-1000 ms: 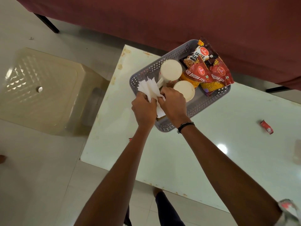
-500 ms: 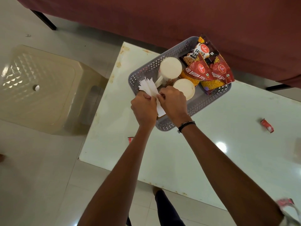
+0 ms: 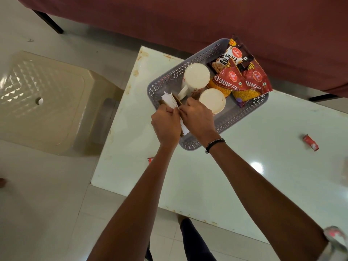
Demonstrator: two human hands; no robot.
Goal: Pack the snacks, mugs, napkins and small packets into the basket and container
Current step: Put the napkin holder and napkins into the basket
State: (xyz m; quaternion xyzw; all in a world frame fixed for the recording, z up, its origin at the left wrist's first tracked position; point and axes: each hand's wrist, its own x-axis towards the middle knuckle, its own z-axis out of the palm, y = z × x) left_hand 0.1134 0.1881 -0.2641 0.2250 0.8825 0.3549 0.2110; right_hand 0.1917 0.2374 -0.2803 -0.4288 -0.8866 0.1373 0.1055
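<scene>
A grey perforated basket (image 3: 243, 117) sits at the table's far left. Inside it stand two cream mugs, one (image 3: 196, 77) behind the other (image 3: 212, 99), and red snack packets (image 3: 243, 80) lean at its far right end. A stack of white napkins (image 3: 170, 100) stands in a brown holder at the basket's near left corner. My left hand (image 3: 165, 125) and my right hand (image 3: 197, 119) both pinch the napkins from either side. A small red packet (image 3: 310, 142) lies on the table at right; another (image 3: 150, 160) peeks out beside my left forearm.
The pale glossy table (image 3: 244, 176) has rust-stained edges. A beige plastic chair (image 3: 43, 102) stands on the floor to the left. A maroon cloth (image 3: 188, 21) hangs behind the basket. At the bottom right corner something white and red (image 3: 337, 240) is blurred.
The napkin stack has sunk lower into the basket's corner between my two hands, and its brown holder now shows. Both hands stay on it.
</scene>
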